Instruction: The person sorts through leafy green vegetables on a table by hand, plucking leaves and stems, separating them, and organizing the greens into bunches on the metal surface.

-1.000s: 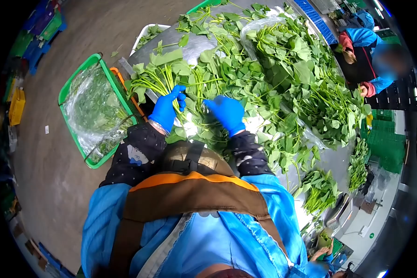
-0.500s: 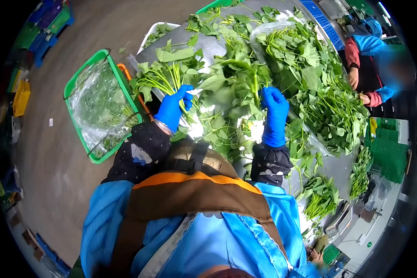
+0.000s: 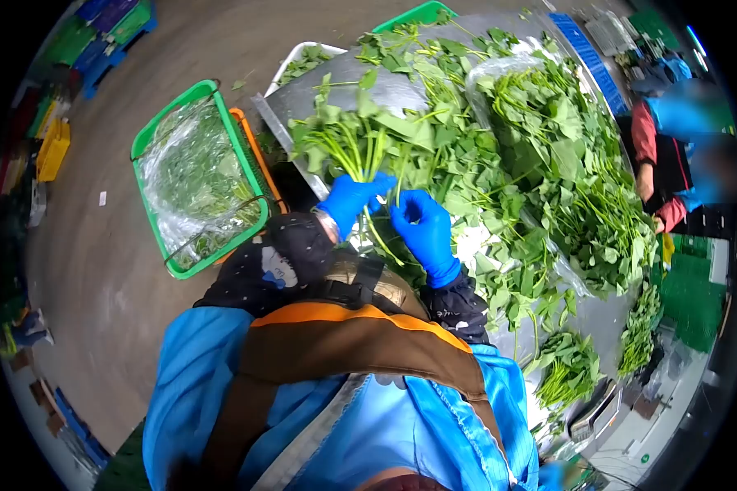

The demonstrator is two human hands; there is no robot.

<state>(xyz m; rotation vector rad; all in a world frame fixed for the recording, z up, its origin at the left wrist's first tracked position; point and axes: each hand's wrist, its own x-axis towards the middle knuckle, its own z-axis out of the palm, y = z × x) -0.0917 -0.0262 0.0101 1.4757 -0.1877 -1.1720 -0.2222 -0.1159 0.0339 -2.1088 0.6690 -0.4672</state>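
My left hand (image 3: pixel 350 202), in a blue glove, is closed around a bunch of leafy green stems (image 3: pixel 354 147). The leaves fan out above the fist and a few stem ends poke out below it. Close beside it, my right hand (image 3: pixel 426 237), also gloved in blue, has thumb and forefinger pinched together at the lower end of a leafy stem (image 3: pixel 399 182). Loose greens (image 3: pixel 467 176) cover the metal table (image 3: pixel 336 78) just beyond both hands. Farther right lies a large heap of the same greens (image 3: pixel 565 155) on clear plastic.
To the left, a green basket (image 3: pixel 145 196) lined with clear plastic holds greens, with an orange crate (image 3: pixel 258 155) against it. A white bin (image 3: pixel 291 59) stands behind the table's far corner. Smaller bunches (image 3: pixel 567 368) lie at right. A co-worker's hands (image 3: pixel 647 184) reach the heap's far side.
My right hand has moved left and down, from the pile to beside my left hand, bringing a stem with it. The left hand still grips its bunch. The whole view has shifted slightly.
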